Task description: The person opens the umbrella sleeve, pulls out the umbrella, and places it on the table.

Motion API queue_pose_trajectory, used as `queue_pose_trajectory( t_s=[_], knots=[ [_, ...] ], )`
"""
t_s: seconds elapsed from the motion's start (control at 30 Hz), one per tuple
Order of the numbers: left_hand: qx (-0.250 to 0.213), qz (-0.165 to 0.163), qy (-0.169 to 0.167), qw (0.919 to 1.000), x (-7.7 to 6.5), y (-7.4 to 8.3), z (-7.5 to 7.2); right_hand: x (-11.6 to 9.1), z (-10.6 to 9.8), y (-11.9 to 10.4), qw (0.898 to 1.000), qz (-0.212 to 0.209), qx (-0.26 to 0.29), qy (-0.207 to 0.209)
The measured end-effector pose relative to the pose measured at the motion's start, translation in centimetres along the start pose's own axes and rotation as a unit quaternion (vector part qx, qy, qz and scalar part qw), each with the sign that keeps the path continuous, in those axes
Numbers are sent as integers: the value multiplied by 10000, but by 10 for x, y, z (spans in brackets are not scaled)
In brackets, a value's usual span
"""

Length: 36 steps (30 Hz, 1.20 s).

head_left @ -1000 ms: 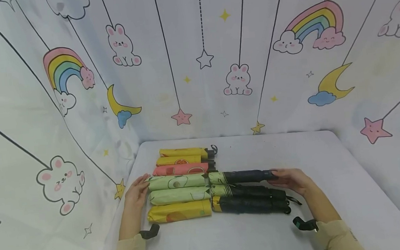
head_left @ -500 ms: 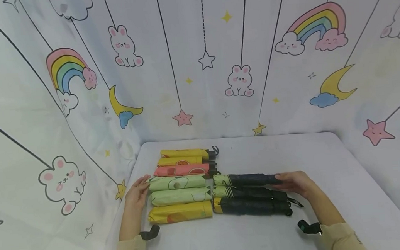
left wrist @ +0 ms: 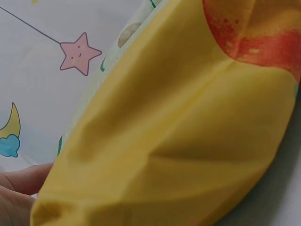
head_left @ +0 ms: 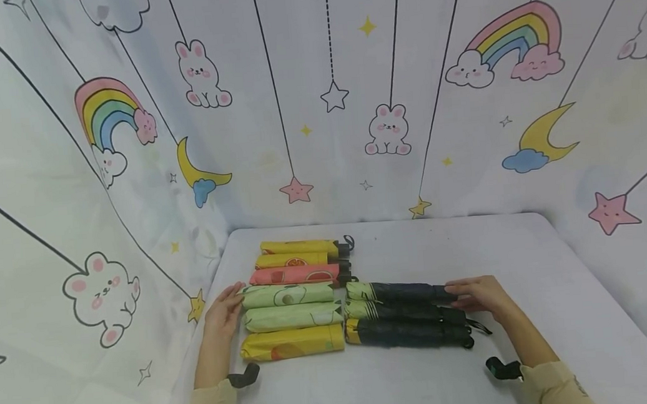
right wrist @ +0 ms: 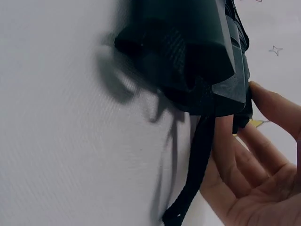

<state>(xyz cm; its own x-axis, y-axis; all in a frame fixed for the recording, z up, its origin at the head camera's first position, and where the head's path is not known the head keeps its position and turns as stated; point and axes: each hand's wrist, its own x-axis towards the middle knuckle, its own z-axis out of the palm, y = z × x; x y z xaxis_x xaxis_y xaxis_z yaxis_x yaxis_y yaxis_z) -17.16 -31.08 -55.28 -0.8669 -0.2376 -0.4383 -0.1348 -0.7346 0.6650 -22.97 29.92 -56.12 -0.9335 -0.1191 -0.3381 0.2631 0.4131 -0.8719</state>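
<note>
Three umbrella sleeves lie in a column: a light green avocado-print sleeve (head_left: pixel 287 294), another green sleeve (head_left: pixel 294 316) and a yellow sleeve (head_left: pixel 292 343), which fills much of the left wrist view. Right of each is a folded dark umbrella; the farthest dark umbrella (head_left: pixel 405 291) has a green patterned end. My left hand (head_left: pixel 224 312) holds the left end of the farthest green sleeve between its fingers; the fingertips are partly hidden. My right hand (head_left: pixel 479 294) pinches the handle end of the farthest dark umbrella, its thumb and fingers on opposite sides in the right wrist view.
Behind the green sleeves lie a pink umbrella (head_left: pixel 295 275) and two yellow ones, a citrus-print umbrella (head_left: pixel 290 260) and a yellow umbrella (head_left: pixel 298 247), with black handles. The white table (head_left: pixel 445 243) meets printed cloth walls. A black strap (right wrist: pixel 195 165) hangs in the right wrist view.
The farthest dark umbrella has shifted slightly right with my right hand, leaving a small gap from its sleeve. My left hand stays at the green sleeve's end. The head view has shifted a little.
</note>
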Motion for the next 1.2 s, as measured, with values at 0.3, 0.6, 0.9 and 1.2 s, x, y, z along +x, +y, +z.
queue_pose_trajectory(
  t_s=[0.3, 0.6, 0.9, 1.2],
  knots=[
    [49, 53, -17, 10000, 1, -1, 0, -2, 0, -4, 9995, -97, -248, 191],
    [310, 42, -79, 9995, 3, 0, 1, 0, 2, -12, 9971, -99, -664, 349],
    [668, -30, -113, 9977, -2, 3, -1, 5, 10, -37, 9896, -571, -1300, 209],
    [588, -83, -79, 9982, -2, 15, -2, 10, 15, -57, 9859, -886, -1419, 65]
  ],
)
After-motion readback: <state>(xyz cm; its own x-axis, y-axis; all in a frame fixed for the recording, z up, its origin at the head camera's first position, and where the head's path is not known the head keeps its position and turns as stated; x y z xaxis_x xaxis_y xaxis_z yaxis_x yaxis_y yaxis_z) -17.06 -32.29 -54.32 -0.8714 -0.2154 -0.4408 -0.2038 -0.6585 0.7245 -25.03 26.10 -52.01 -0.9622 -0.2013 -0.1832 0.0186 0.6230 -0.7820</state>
